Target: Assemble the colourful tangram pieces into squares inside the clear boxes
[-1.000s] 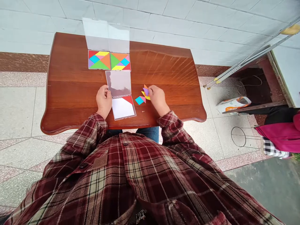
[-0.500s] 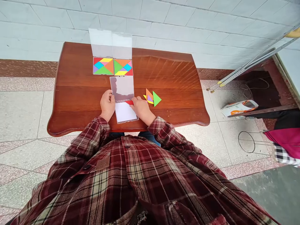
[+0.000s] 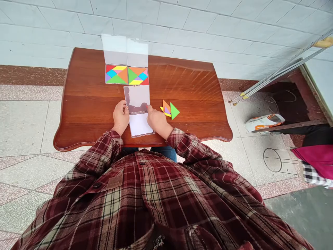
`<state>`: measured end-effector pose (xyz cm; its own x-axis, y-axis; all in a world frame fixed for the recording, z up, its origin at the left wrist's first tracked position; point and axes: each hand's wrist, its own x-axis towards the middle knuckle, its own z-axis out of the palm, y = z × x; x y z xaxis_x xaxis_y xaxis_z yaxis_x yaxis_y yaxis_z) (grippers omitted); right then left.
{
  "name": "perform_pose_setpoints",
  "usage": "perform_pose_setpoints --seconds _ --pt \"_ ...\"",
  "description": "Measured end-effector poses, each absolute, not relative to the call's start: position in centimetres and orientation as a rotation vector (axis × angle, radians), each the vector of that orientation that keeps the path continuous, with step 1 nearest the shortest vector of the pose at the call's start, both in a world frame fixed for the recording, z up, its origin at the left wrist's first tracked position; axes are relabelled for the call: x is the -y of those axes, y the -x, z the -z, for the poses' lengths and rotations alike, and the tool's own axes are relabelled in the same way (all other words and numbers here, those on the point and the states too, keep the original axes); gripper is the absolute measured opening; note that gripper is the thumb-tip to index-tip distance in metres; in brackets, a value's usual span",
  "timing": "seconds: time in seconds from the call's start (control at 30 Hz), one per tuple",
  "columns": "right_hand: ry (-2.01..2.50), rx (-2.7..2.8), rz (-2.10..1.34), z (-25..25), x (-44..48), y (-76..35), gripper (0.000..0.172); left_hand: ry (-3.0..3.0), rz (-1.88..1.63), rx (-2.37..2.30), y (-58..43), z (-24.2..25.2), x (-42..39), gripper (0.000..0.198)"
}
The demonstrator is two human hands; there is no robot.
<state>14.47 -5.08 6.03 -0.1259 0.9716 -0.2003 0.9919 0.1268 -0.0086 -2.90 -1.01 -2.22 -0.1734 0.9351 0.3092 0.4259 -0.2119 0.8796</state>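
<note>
An open tangram case (image 3: 142,125) lies in front of me, with its clear lid (image 3: 137,99) folded back toward the wall and its white tray bare where I can see it. My left hand (image 3: 121,116) is closed on the case's left edge, near the hinge. Over the right edge, my right hand (image 3: 158,121) has its fingers pinched together. A speck of red at its fingertips looks like a red tangram piece, mostly hidden by the hand. Right of that hand lie a green triangle (image 3: 174,111), an orange piece (image 3: 165,104), a purple piece and a yellow piece, some overlapping.
Two filled tangram cases, a left one (image 3: 116,74) and a right one (image 3: 138,76), stand side by side beyond the open case, lids raised. All rest on a brown wooden table (image 3: 192,90) against a tiled wall. Rightward are crutches, a white bag (image 3: 265,122) and a wire-framed stool.
The red piece has left the white tray and only a speck of it shows at my right fingertips. My right hand has shifted slightly; my left hand keeps its place at the case.
</note>
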Motion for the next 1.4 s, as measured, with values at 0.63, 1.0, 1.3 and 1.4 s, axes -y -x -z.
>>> perform_pose_setpoints --seconds 0.63,1.0,1.3,1.4 --pt "-2.525 -2.087 0.511 -5.4 4.1 -24.6 0.031 -1.5 -1.433 -1.482 3.1 1.7 0.9 0.019" --pt "-1.735 -2.717 0.356 -4.3 5.7 -21.2 0.036 -1.544 -1.431 -1.533 3.1 1.4 1.0 0.023" --pt "-1.832 -2.683 0.273 -3.3 4.4 -25.6 0.033 -1.593 -1.374 -1.547 3.4 1.8 0.8 0.023" --pt "-1.915 -2.662 0.27 -3.6 4.8 -26.1 0.032 -1.594 -1.356 -1.55 3.4 1.7 0.8 0.019"
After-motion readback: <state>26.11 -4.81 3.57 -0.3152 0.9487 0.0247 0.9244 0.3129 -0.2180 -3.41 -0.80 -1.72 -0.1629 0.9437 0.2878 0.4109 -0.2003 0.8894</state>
